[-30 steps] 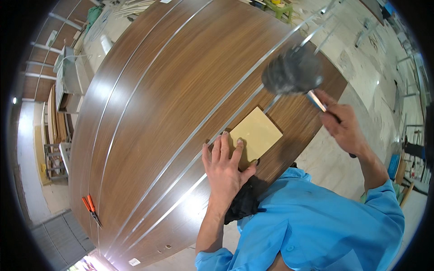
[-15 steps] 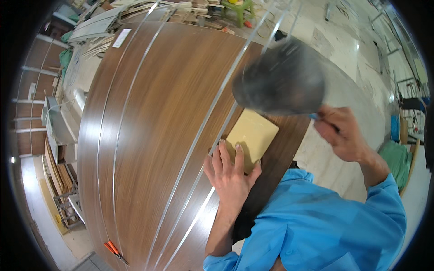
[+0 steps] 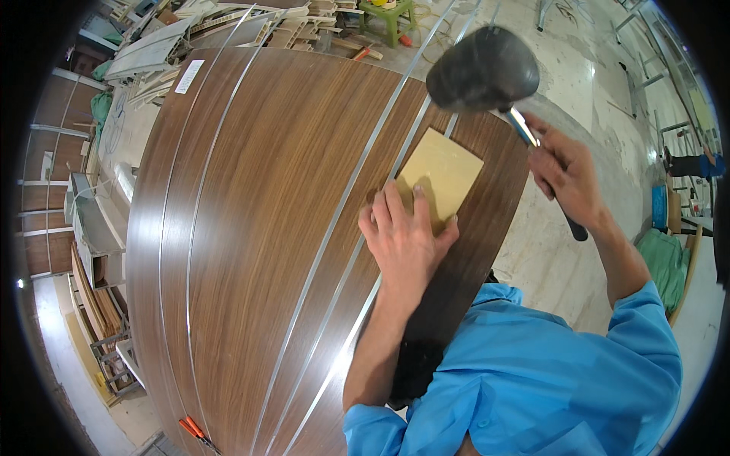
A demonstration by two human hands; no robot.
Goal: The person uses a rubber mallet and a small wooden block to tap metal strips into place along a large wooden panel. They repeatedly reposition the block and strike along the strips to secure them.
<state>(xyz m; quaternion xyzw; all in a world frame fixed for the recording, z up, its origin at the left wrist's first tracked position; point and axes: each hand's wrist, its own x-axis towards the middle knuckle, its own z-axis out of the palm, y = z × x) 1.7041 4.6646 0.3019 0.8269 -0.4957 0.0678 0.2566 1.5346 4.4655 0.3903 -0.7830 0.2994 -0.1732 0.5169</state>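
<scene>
1. The pale yellow wooden block (image 3: 441, 175) lay flat on the brown wood-grain panel (image 3: 258, 228), near the panel's right edge, its long side running along a silver metal strip (image 3: 346, 197) set into the panel
2. The left hand (image 3: 407, 239) pressed down on the near end of the block, fingers spread flat and open, fingertips on the block and palm on the panel; it pinned the block without closing round it
3. The black rubber mallet (image 3: 483, 68) hung in the air just beyond the far end of the block, its head blurred and not touching the block
4. The right hand (image 3: 566, 178) had its grip shut firmly round the mallet's handle, to the right of the left hand and off the panel's edge; the dark end of the handle stuck out below the fist
5. More silver strips ran down the length of the panel, to the left of the left hand
6. Both arms wore blue sleeves (image 3: 532, 372), the left one rolled up past the forearm
7. Well away from both hands, at the panel's near left corner, lay an orange-handled tool (image 3: 194, 429)
8. Beyond the mallet, on the floor past the panel's far end, stood a green stool (image 3: 388, 15) beside stacked timber offcuts (image 3: 251, 26)
9. To the right of the right hand lay pale concrete floor (image 3: 593, 83)
</scene>
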